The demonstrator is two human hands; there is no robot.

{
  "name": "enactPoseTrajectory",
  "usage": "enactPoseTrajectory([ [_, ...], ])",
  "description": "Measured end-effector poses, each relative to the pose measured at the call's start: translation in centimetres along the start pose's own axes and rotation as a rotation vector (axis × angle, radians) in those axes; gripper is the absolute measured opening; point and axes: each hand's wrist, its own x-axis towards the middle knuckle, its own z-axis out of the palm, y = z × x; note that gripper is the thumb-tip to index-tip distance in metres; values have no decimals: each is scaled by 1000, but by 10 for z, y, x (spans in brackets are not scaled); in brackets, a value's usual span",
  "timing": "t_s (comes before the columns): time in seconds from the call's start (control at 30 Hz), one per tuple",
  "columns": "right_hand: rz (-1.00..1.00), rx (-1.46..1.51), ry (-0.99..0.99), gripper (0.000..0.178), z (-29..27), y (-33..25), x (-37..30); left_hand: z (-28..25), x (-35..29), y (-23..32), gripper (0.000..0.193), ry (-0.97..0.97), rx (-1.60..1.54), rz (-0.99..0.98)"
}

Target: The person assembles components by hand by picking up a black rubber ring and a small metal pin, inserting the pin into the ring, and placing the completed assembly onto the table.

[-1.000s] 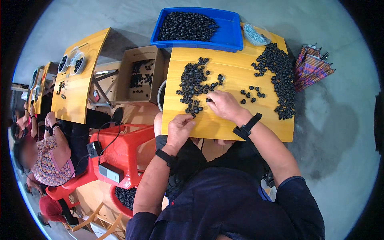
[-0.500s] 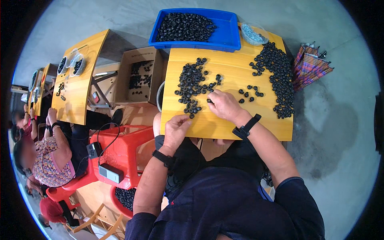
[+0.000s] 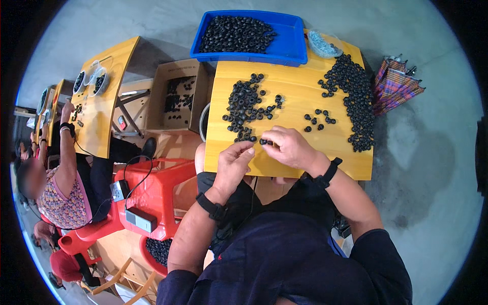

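My right hand (image 3: 290, 147) is closed in a pinch on small black rings (image 3: 264, 142) above the front of the yellow table (image 3: 284, 168). Close on its left, my left hand (image 3: 235, 161) pinches one small black ring (image 3: 253, 139) between thumb and fingertips. The two hands are nearly together, with a narrow gap between the parts they hold. Beyond my left hand lies a loose pile of black rings (image 3: 244, 104). A small group of rings (image 3: 319, 120) sits beyond my right hand.
A blue tray (image 3: 287, 43) of black rings stands at the table's far edge, beside a clear bowl of small pale-blue pieces (image 3: 324, 46). A long heap of rings (image 3: 356, 101) lines the right edge. A plaid umbrella (image 3: 396, 86) and red stool (image 3: 152, 188) flank the table.
My left hand has moved up and right, lifting a black ring from the pile's near end. My right hand has come down toward it. A co-worker at left has reached forward over their table.
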Motion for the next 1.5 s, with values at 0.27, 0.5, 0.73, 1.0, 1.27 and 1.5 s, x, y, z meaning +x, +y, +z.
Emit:
enactPoseTrajectory([
  [0.27,56,389,-23,20,-10,-25,-7,-4,-1,6,22,-334,-363,-68],
  [0.5,315,834,-71,26,-13,-43,-12,4,-7,21,21,-397,-510,-30],
  [0.73,409,746,-209,28,-9,-36,-19,-6,-7,9,10,-370,-437,-101],
  [1.0,903,608,104,13,-2,41,-7,-15,-6,-3,12,-399,-392,-152],
  [1.27,636,-332,91,23,-2,62,29,-13,-6,2,11,-378,-357,-95],
  [1.5,486,-381,229,19,13,79,23,-12,-5,6,12,-343,-372,-7],
])
